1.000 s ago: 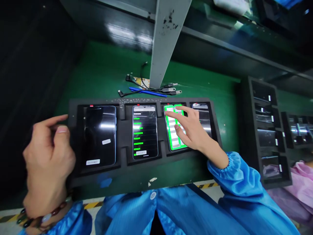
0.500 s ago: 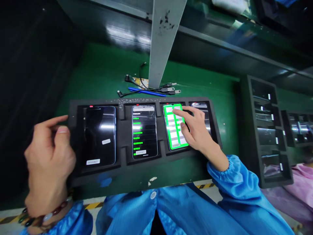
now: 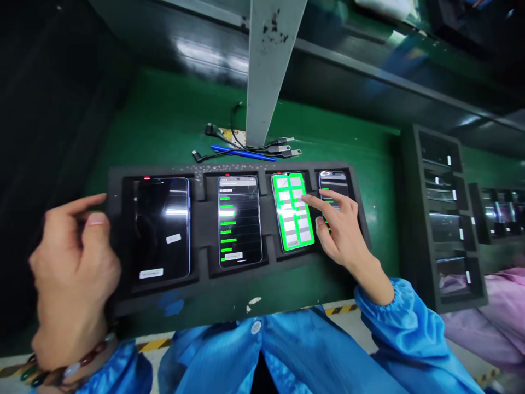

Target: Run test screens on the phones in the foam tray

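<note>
A dark foam tray (image 3: pixel 199 223) holds several smartphones in a row of recesses. My right hand (image 3: pixel 343 232) is over its right part, holding nothing, index finger stretched to the right side of a phone showing a green-and-white grid (image 3: pixel 292 224). Partly behind that hand is the rightmost phone (image 3: pixel 334 181). Green text lines fill the dark screen of a second phone (image 3: pixel 241 221). At the left end, a larger phone (image 3: pixel 162 219) has a black screen and two white labels. My left hand (image 3: pixel 74 262) is beside the tray's left edge, index finger extended against it, thumb apart, other fingers folded and partly hidden.
Black cables (image 3: pixel 246 146) and a blue pen (image 3: pixel 241 153) lie behind the tray, near a grey metal post (image 3: pixel 270 71). Another foam tray (image 3: pixel 447 298) with phones stands to the right. Beyond it is a person's pink sleeve (image 3: pixel 504 306).
My right index finger has moved down and right across the grid screen, from its upper part to its right side. More of the rightmost phone's lit screen shows. My left hand keeps its place by the tray.
</note>
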The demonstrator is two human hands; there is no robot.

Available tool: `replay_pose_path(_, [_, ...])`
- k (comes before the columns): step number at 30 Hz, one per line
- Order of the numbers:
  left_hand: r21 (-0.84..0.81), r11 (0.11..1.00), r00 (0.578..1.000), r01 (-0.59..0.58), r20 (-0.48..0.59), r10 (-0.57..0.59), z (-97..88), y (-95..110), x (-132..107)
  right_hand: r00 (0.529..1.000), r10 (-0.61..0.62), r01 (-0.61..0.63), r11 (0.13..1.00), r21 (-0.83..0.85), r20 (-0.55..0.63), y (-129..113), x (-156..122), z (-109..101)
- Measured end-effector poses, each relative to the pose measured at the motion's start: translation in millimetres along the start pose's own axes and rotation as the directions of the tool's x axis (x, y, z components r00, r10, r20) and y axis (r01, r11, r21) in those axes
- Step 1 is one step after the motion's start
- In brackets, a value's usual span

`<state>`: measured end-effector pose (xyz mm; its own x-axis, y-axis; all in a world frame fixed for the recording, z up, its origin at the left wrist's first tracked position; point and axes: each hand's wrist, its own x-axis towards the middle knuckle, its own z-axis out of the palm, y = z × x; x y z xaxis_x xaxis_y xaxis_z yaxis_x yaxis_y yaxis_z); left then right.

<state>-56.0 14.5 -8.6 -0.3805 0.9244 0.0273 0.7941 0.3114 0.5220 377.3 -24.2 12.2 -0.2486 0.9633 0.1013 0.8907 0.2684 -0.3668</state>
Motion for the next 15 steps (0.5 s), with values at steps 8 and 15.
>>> replay_pose_path(8, [-0.011, 1.000, 1.000, 0.002, 0.000, -0.002, 0.8, -5, -1, 0.991, -0.124, 0.121, 0.991, 0.061, 0.046, -24, 0, 12])
replay_pose_path(15, [-0.025, 1.000, 1.000, -0.014, 0.004, 0.014, 2.2, -7, 0, 0.999, -0.044, 0.044, 0.999, 0.016, 0.022, -19, -14, 8])
